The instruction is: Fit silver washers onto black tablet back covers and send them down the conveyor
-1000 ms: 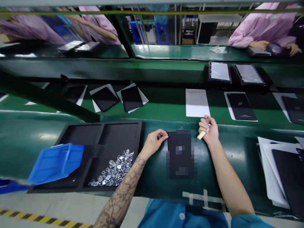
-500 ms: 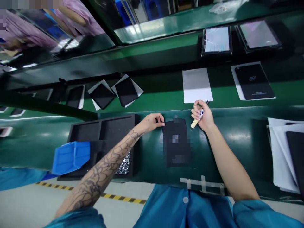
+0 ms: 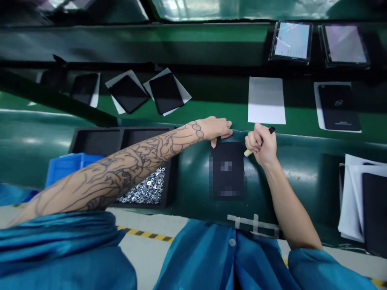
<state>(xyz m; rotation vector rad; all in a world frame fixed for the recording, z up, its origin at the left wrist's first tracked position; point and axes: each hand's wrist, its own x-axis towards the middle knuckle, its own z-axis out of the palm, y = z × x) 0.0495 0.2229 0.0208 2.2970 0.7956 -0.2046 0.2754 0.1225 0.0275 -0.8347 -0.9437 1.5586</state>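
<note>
My left hand (image 3: 218, 129) reaches over the top edge of a black tablet (image 3: 228, 179) on the bench. Its thumb rests at the tablet's top left corner, and its slightly bent fingers extend beyond the top edge, apart from the thumb. Part of the tablet's back is pixelated. Just right of the tablet's top, my right hand (image 3: 262, 146) is closed around a pen-shaped tool (image 3: 248, 153). The tool's pale yellow end points down left and its black end sticks out at the upper right. Its middle is hidden in my fist.
On the left stands a black divided tray (image 3: 171, 169) with shiny metal washers (image 3: 148, 187) and a blue bin (image 3: 63, 167). Tablets on paper lie along the green strip behind, beside a white sheet (image 3: 266, 100). Papers (image 3: 350, 209) and a dark tablet (image 3: 376, 213) are at right.
My left hand has moved right and up from the tablet's left corner across its top edge, its pinch now loosened. My right hand still grips the tool. The view has shifted.
</note>
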